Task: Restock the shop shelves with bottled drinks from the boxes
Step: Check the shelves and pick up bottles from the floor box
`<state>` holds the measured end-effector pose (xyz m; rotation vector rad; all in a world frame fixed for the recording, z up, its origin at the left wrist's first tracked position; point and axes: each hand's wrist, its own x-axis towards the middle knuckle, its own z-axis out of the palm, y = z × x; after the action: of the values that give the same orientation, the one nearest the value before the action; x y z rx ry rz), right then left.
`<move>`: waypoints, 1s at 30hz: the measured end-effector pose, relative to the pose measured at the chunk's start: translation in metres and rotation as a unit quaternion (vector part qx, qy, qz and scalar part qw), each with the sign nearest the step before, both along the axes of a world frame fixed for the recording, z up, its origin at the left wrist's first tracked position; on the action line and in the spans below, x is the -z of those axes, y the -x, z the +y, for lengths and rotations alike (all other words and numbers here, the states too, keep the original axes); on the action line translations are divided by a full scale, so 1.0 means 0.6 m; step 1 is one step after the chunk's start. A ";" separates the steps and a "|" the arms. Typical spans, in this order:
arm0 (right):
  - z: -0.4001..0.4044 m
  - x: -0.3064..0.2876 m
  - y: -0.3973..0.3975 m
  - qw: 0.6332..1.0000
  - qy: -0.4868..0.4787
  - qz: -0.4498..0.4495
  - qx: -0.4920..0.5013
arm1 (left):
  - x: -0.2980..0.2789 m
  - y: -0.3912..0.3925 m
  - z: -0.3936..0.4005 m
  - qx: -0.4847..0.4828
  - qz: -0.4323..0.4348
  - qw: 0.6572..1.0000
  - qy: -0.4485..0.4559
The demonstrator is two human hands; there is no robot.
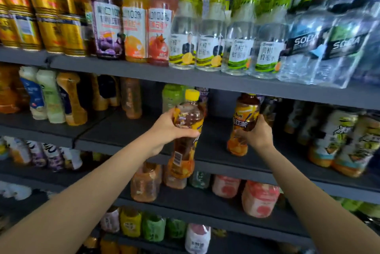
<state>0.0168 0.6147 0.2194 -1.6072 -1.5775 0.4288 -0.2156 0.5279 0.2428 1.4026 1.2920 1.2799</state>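
Two iced tea bottles are up at the second shelf at once, one in each hand. The left hand [170,128] wraps the left tea bottle [186,136] around its upper body, thumb across the front of the label and fingers curled behind, and carries it in the air just in front of the shelf edge [205,163], its base not yet over the board. The yellow cap is tilted slightly to the right, the lean of a bottle on its way in, not one being set down.

The right hand [258,134] clasps the right tea bottle [244,124] low on its label from the right side, fingers closed round it. This one sits deeper, over the dark shelf board, and its base looks to be touching or nearly touching (the blur makes it hard to call). Gripping low and from the side probably leaves the neck room under the shelf above and lets the bottle be slid back.

The target seems to be the open stretch of board between the orange bottle [131,97] on the left and the green-and-yellow labelled bottles [337,140] on the right. That gap suits a fresh row, so the right bottle likely goes down first and the left beside it.

Overhead stand juice bottles [134,27] and clear lemon water bottles [183,38], with gold cans [47,17] at far left. No box is in view.
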 end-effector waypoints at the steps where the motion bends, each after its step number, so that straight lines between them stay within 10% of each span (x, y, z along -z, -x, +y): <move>1: 0.010 0.001 -0.009 1.000 0.005 0.008 -0.001 | 0.003 -0.014 0.013 -0.010 -0.001 1.000 0.002; 15: 0.080 0.057 -0.119 0.994 0.038 0.001 0.098 | 0.029 -0.159 0.118 -0.056 -0.037 0.996 -0.051; 22: 0.133 0.052 -0.171 0.990 0.078 0.011 0.115 | 0.081 -0.137 0.113 -0.012 0.334 0.942 0.020; 30: 0.078 0.075 -0.186 0.994 0.046 0.085 0.054 | 0.092 -0.220 0.167 -0.043 0.338 0.940 0.003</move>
<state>0.1282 0.6615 0.1744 -1.6699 -1.3530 0.5715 -0.0835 0.6281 0.1874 1.8862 1.8145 0.8583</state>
